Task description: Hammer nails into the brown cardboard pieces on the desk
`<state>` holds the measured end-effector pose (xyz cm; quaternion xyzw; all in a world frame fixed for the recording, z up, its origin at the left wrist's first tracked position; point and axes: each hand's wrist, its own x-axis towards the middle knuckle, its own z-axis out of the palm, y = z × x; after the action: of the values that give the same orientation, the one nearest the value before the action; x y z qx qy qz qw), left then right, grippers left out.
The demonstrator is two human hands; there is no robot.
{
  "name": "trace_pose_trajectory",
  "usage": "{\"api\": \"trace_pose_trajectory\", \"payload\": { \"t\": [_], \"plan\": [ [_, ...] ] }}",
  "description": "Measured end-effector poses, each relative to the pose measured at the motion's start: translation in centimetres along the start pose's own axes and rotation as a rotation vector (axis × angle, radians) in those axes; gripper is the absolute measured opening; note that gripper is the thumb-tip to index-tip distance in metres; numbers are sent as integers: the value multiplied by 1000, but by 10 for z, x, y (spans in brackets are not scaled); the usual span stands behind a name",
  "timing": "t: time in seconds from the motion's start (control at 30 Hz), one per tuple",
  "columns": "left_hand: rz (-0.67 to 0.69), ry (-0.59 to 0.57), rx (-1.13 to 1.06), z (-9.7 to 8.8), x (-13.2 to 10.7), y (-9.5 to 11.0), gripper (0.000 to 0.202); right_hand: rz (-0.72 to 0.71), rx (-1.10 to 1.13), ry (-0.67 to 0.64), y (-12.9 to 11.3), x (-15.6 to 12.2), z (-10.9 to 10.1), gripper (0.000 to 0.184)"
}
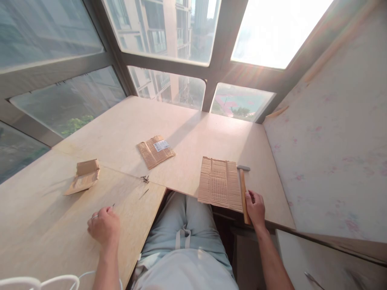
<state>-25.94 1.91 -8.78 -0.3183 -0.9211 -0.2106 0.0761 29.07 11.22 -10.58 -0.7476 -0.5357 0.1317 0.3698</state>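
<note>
My left hand (104, 225) is closed over the left part of the table, pinching a thin dark nail (113, 205) whose end shows beyond the fingers. A small pile of nails (145, 179) lies farther forward. My right hand (256, 206) is at the front edge on the right, its curled fingers on the wooden handle of a hammer (243, 193). That hammer rests on the table with its metal head pointing away from me. Directly left of it lies a flat corrugated cardboard piece (218, 183) with rows of small holes.
A smaller cardboard piece (155, 151) with a white label lies mid-table. At left stands a folded cardboard piece (84, 176). The pale table (181, 121) runs up to the windows and a patterned wall (329, 153). White cables (60, 278) cross the bottom left.
</note>
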Motion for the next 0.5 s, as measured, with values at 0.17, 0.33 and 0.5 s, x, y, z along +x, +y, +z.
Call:
{"api": "trace_pose_trajectory", "payload": {
  "t": [0.17, 0.33, 0.5],
  "plan": [
    [148, 36, -102, 4, 0, 18, 28, 7, 6, -4, 0, -1, 0, 48],
    [382, -26, -231, 15, -19, 48, 31, 14, 16, 4, -1, -2, 0, 49],
    [517, -89, -280, 35, -29, 66, 31, 5, 18, 2, 0, -2, 1, 49]
  ]
}}
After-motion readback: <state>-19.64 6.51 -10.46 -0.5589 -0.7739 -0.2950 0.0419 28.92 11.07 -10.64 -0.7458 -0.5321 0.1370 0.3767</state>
